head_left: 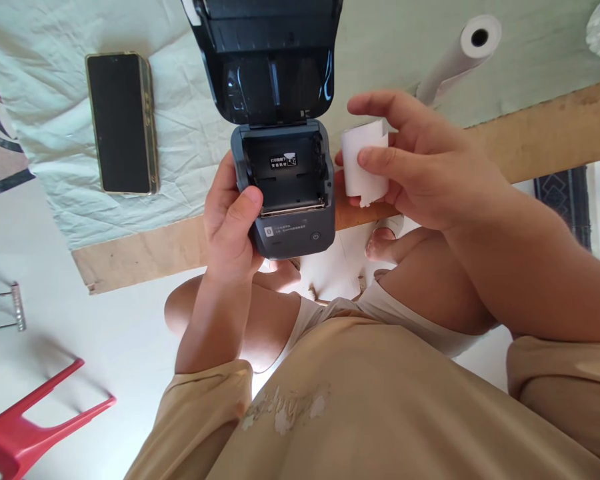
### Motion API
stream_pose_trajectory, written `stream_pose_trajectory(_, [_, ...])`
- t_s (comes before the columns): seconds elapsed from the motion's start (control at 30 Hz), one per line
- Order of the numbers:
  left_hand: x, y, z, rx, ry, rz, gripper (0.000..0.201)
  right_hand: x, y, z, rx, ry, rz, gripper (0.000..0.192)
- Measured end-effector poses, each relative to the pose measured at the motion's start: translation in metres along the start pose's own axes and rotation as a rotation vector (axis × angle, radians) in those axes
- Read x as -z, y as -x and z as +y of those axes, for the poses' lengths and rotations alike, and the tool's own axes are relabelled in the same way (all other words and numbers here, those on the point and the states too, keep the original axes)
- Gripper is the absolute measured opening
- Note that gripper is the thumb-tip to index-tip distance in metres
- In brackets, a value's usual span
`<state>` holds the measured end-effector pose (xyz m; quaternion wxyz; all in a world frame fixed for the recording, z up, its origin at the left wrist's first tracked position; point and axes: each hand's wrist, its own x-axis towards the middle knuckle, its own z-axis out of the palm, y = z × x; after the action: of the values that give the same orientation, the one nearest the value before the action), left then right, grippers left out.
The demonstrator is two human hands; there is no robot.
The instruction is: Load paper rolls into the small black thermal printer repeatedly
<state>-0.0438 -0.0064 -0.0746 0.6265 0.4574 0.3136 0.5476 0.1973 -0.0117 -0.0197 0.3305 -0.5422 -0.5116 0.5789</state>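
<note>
the left hand (230, 223) was closed around the left side of a small dark label printer (287, 193), thumb hooked over its near-left rim, holding it up just off the near edge of the surface (545, 137). the printer's lid (273, 60) stood fully open toward the far side, and the paper bay showed empty apart from a small sticker. the right hand (420, 163) gripped a small white paper roll (364, 167) between thumb and fingers, just right of the printer, not yet in the bay — by my judgement the opening was done and the loading remained.

nearby: a phone (123, 123) lay face up on the pale cloth (190, 133) at far left, a longer paper roll (455, 60) lay at far right, and a red plastic stool (35, 417) stood on the floor at near left. nothing lay between roll and bay.
</note>
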Motion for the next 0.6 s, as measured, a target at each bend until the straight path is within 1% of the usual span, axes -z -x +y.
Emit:
stream_pose_trajectory(0.07, [0.000,0.000,-0.002,-0.031,0.037,-0.006,0.056,-0.001,-0.004,0.001,-0.107,-0.152,-0.064,0.067])
stream_pose_trajectory(0.1, [-0.001,0.000,-0.002,-0.047,0.051,-0.001,0.057,-0.001,-0.004,0.001,-0.136,-0.192,-0.082,0.067])
stream_pose_trajectory(0.13, [-0.001,0.000,-0.002,-0.028,0.051,0.003,0.055,-0.002,-0.004,-0.001,-0.136,-0.194,-0.088,0.067])
stream_pose_trajectory(0.2, [0.000,0.000,0.000,0.012,0.034,0.007,0.053,-0.002,-0.002,-0.003,-0.122,-0.168,-0.089,0.068])
stream_pose_trajectory(0.27, [0.002,0.000,0.000,0.015,0.032,0.001,0.058,-0.002,0.002,-0.006,-0.114,-0.134,-0.087,0.065])
stream_pose_trajectory(0.33, [0.003,-0.001,0.000,0.000,0.044,0.001,0.066,-0.002,0.006,-0.008,-0.104,-0.089,-0.071,0.053])
stream_pose_trajectory(0.4, [0.002,-0.003,0.000,0.028,0.048,0.023,0.063,-0.003,0.007,-0.009,-0.097,-0.047,-0.040,0.042])
stream_pose_trajectory(0.43, [0.000,-0.004,0.000,0.056,0.052,0.035,0.061,-0.003,0.007,-0.008,-0.090,-0.018,-0.025,0.041])
stream_pose_trajectory(0.5, [-0.008,-0.006,0.002,0.121,0.086,0.036,0.062,-0.004,0.007,-0.007,-0.045,0.077,0.007,0.046])
stream_pose_trajectory(0.6, [-0.024,-0.006,0.007,0.214,0.148,-0.002,0.080,-0.007,0.008,-0.006,0.160,0.244,0.100,0.057])
